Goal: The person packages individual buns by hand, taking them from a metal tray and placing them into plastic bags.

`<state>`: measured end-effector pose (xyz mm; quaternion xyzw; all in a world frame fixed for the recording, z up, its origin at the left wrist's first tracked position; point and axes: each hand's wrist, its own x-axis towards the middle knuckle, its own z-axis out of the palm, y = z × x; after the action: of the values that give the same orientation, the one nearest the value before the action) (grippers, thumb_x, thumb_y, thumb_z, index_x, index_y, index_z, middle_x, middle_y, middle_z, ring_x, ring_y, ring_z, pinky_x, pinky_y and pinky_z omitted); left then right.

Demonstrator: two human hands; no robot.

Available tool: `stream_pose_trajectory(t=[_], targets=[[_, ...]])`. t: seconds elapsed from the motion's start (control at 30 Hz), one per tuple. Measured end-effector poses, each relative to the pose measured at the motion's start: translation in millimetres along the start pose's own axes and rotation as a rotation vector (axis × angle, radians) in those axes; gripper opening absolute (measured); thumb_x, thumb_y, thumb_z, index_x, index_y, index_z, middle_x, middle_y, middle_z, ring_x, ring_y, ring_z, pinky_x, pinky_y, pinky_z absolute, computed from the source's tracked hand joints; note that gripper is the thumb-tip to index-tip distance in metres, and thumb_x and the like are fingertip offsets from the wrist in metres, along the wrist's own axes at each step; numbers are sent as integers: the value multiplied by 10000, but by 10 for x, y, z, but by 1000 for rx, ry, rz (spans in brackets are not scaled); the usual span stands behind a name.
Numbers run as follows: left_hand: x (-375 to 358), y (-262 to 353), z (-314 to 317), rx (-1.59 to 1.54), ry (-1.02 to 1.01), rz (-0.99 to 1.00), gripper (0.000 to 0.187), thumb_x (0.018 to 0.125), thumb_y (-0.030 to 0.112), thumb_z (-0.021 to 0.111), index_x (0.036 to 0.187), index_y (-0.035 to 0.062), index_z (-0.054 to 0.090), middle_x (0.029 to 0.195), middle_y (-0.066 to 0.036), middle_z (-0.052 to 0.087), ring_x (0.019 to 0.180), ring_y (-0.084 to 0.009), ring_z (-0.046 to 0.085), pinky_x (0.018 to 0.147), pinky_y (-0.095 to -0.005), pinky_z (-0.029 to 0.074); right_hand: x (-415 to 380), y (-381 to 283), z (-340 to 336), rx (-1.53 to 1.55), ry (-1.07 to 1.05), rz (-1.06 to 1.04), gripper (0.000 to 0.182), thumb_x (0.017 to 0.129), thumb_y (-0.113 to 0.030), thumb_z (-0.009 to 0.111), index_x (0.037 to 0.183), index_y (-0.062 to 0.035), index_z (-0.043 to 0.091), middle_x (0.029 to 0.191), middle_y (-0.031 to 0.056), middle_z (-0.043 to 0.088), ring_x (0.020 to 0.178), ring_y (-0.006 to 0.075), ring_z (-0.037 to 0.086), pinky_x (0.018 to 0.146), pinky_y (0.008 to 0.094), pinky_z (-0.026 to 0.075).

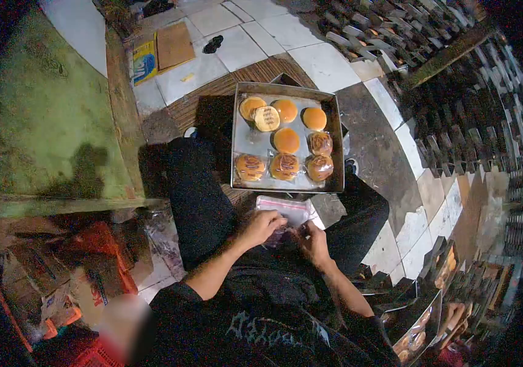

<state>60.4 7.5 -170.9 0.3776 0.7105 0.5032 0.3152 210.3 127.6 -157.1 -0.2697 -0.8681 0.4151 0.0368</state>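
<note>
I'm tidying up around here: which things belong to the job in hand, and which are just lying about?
Seemingly in use:
Left hand and right hand, holding clear plastic packaging
Metal tray
Buns on it, some wrapped

Apparently lying about:
Brown cardboard
Yellow printed piece beside it
Small black object on the tiles

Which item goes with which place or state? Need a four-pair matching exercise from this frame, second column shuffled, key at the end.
1. Metal tray
2. Plastic bag
3. Small black object
4. Green surface

A. At the fingers of left hand and right hand
B. Left side of picture
C. Holding round buns
D. On white tiles

Pairs: 1-C, 2-A, 3-D, 4-B
</note>
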Motion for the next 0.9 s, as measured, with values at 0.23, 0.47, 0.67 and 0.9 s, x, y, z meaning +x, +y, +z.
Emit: stream_pose_trajectory(t=[0.23,0.47,0.67,0.9], targets=[[81,-7,-23,137,203,170,244,763,216,624,923,38,572,824,-134,567,824,-292,554,768,-348,438,179,-275,-102,-592,270,-419,229,752,-18,557,977,-63,562,790,164,591,697,331,579,622,411,450],[59,74,-42,338,98,191,297,678,110,649,958,66,560,1018,-113,486,958,-299,460,859,-381,373,78,12,138,-274,-27,-94,320,736,-13,503,1050,-55,461,997,190,528,878,340,538,675,389,456],[77,104,-61,463,159,246,259,628,85,658,878,75,591,1019,-87,493,961,-290,426,831,-404,345,153,-412,-25,-637,230,-398,177,760,-83,474,934,-49,467,1174,190,442,1070,374,428,871,433,377],[41,235,-106,564,140,260,150,629,88,624,775,97,591,973,-55,526,922,-294,458,796,-393,367,152,-232,177,335,11,12,255,824,-91,517,1036,-23,393,841,149,526,785,273,533,728,355,425]])
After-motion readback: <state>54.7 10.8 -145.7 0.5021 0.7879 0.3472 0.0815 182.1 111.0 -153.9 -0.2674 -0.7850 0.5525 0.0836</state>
